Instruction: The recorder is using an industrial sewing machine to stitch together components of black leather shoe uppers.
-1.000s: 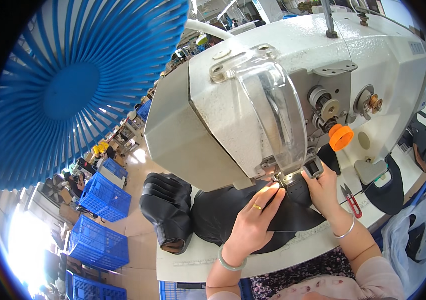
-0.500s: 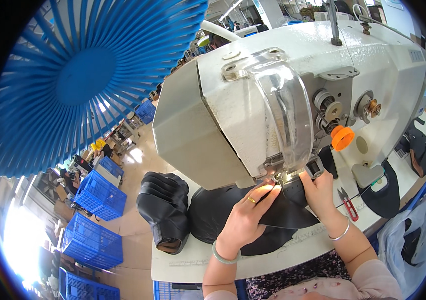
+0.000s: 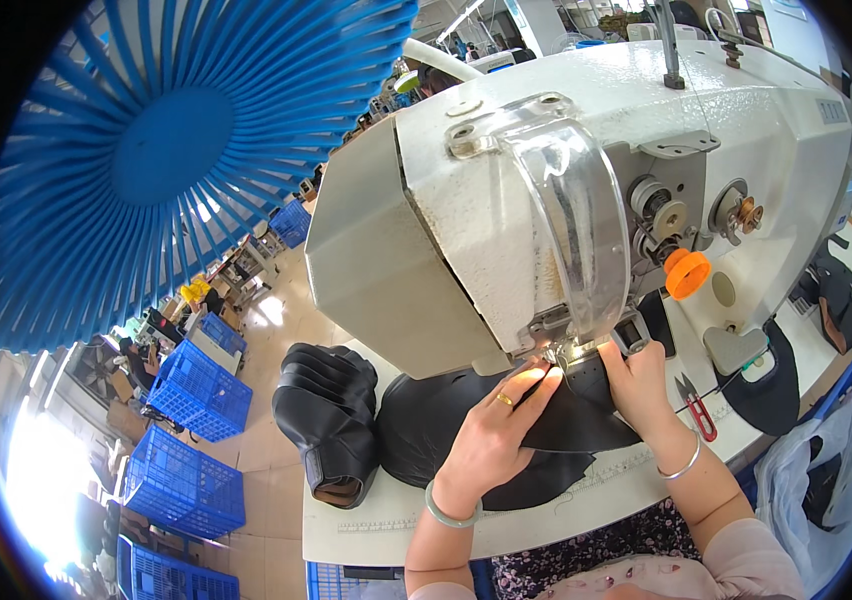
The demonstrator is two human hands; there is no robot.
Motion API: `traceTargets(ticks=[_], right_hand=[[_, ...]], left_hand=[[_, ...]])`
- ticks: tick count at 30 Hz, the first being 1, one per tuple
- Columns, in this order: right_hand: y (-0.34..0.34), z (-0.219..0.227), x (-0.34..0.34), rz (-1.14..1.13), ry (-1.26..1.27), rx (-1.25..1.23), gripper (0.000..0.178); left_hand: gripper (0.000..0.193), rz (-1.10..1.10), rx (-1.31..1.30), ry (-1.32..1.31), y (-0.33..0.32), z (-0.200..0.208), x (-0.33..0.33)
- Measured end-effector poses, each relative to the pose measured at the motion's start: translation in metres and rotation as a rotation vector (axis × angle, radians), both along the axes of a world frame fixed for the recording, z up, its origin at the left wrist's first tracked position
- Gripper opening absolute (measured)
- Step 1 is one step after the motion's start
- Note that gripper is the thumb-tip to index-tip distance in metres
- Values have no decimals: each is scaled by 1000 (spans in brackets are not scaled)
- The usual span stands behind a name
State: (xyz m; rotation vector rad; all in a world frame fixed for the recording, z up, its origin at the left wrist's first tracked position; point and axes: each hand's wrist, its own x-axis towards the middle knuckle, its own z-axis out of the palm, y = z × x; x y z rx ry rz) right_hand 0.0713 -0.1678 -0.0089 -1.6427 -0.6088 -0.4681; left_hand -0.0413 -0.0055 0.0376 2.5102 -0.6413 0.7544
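Observation:
A piece of black leather [image 3: 578, 425] lies under the lit needle area [image 3: 571, 352] of a white sewing machine [image 3: 506, 240]. My left hand [image 3: 494, 432], with a gold ring and a pale bangle, holds the leather from the left, its fingertips close beside the presser foot. On the other side, my right hand [image 3: 638, 388] grips the leather's right edge; some of its fingers are hidden behind the machine parts. More black leather [image 3: 436, 425] spreads beneath my left hand and wrist.
A stack of folded black leather shoe parts [image 3: 326, 420] stands at the table's left. Red-handled thread snips [image 3: 696, 408] lie right of my right hand, near a black cut piece [image 3: 771, 390]. A blue fan [image 3: 171, 145] fills the upper left; blue crates [image 3: 186, 480] stand on the floor.
The leather's lower right edge has shifted very slightly. Both hands stay almost where they were beside the needle.

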Motion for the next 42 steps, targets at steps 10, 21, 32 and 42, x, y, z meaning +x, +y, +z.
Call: traceTargets(ticks=[10,21,32,42], right_hand=[[0,0,1,-20,-15,-28,12],[-22,7,6,380,229,55,36],[-25,7,10,322,231,-66,33],[-40,14,26,476,279,-206,40]], left_hand=[[75,15,110,-16,4,-2,2],[74,45,134,-53,1,-2,2],[73,75,130,-107,-4,-5,1],[67,-43,33,-77,5,-5,6]])
